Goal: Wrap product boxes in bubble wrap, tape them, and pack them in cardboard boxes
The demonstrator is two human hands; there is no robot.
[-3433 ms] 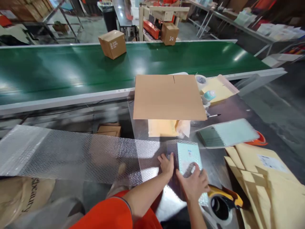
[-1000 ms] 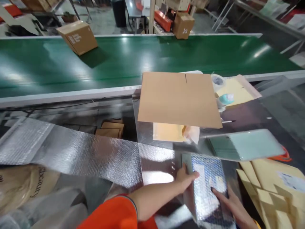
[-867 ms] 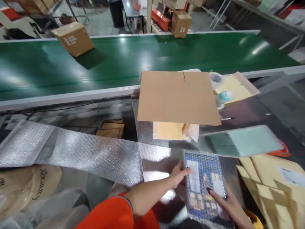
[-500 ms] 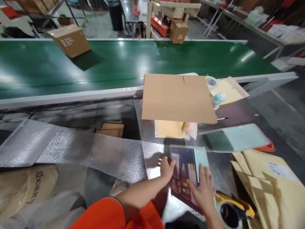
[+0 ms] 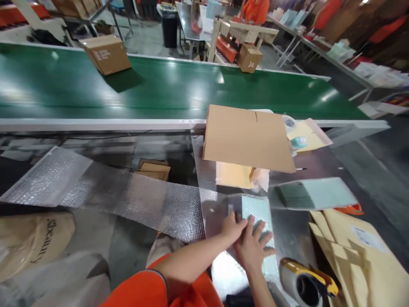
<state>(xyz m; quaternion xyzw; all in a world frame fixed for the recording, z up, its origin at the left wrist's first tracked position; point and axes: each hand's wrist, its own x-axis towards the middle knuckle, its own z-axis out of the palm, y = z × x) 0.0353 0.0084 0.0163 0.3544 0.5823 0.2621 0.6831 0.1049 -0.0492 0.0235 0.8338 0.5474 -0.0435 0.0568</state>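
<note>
A flat pale blue-green panel (image 5: 257, 208) lies under clear bubble wrap on the dark worktable. My right hand (image 5: 254, 247) is open on it, palm down, fingers spread over the wrapped surface. At the panel's left edge, my left hand (image 5: 234, 229) rests with its fingers stretched toward my right hand and meeting it. The tips of the left fingers are partly hidden there. A long strip of bubble wrap (image 5: 140, 192) runs left from the table, across the gap beside it.
Large flat cardboard (image 5: 249, 138) lies behind the panel. To the right are a tape dispenser (image 5: 308, 281), padded envelopes (image 5: 351, 247) and another wrapped pale panel (image 5: 326, 194). A green conveyor (image 5: 169, 89) carrying a carton (image 5: 108, 55) crosses beyond the table.
The dark printed picture under my hands has gone from sight, and the pale blue-green surface shows instead. My right hand has moved left, up against my left hand. The view has shifted slightly.
</note>
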